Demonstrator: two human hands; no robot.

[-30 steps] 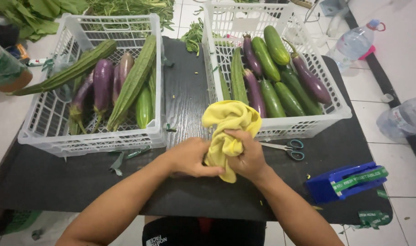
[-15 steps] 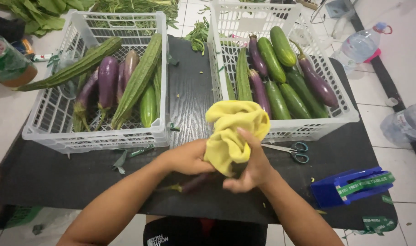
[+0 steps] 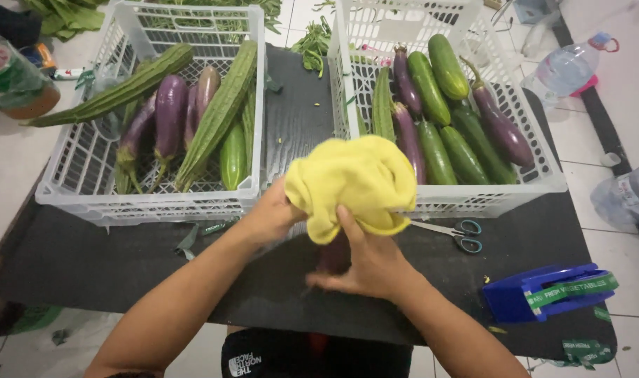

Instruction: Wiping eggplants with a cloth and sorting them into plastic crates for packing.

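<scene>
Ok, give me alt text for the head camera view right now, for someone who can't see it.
Two bare hands, left hand and right hand, bunch a yellow cloth around a dark, mostly hidden object over a black table. Behind stand two white baskets of eggplants, cucumbers and ridged gourds, with scissors and a blue tape dispenser at right.

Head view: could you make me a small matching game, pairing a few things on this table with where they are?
Things:
1. yellow cloth
2. scissors
3. blue tape dispenser
4. plastic bottle

Places:
A. on the floor past the right basket
B. near the table's right front corner
C. in both hands
D. flat on the table just before the right basket

Pairs: 1-C, 2-D, 3-B, 4-A
</scene>
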